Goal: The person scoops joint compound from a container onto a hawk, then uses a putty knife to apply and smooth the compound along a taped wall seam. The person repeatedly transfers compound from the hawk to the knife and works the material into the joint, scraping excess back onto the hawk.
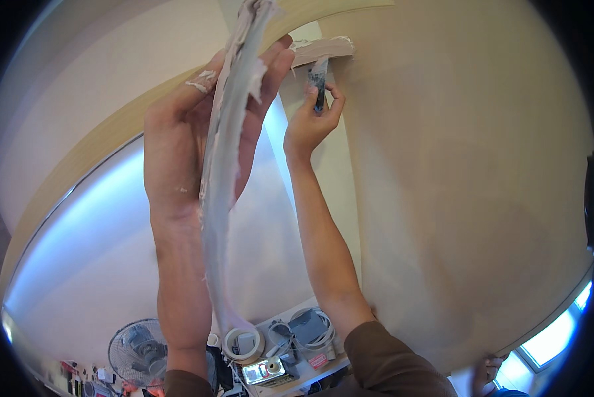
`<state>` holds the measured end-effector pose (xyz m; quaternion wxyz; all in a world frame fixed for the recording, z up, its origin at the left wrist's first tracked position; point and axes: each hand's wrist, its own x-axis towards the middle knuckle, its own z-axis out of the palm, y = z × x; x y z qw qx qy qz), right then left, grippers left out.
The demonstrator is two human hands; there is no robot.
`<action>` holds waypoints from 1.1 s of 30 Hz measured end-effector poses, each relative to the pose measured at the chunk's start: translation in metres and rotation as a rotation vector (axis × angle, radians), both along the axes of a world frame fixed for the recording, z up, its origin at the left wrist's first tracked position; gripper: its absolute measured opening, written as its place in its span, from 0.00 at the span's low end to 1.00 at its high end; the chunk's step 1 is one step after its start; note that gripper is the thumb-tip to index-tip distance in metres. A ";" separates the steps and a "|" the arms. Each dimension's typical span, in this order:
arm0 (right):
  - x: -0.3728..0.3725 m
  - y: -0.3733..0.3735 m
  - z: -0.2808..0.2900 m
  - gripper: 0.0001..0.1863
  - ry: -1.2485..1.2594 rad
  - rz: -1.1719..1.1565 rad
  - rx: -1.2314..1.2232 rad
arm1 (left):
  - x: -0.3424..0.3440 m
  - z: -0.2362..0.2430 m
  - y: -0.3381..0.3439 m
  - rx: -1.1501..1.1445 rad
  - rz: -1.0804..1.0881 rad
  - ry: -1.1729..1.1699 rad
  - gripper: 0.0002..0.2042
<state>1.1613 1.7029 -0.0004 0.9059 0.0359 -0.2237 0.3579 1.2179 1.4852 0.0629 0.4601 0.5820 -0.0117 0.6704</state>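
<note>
My left hand (184,145) is raised at the upper left, wrapped around a long, thin grey plate (219,172) seen almost edge-on. Pale putty clings along the plate's edges, and some is smeared on my thumb. The plate hides part of my palm. To the right and higher up, my right hand (313,126) grips the dark handle of a putty knife (318,83) between thumb and fingers. Its broad blade carries a ridge of pale pinkish putty (323,47) and lies up against the surface where wall and ceiling trim meet.
A large beige wall panel (469,165) fills the right side. A curved wood-toned trim (98,152) runs overhead with a lit strip. Below stand a fan (138,351), a roll of tape (244,343), a silver camera (264,370) and coiled cable (317,331) on a shelf. A window (548,337) glows lower right.
</note>
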 end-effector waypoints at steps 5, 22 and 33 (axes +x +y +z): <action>-0.021 0.006 -0.002 0.10 -0.008 0.056 0.001 | 0.002 0.005 0.033 -0.032 0.294 0.124 0.21; 0.001 -0.016 -0.008 0.11 0.049 0.300 0.058 | 0.014 0.016 0.045 -0.102 0.301 0.014 0.12; 0.026 0.040 0.026 0.11 0.085 0.366 0.033 | 0.041 0.035 0.044 -0.098 0.338 -0.025 0.11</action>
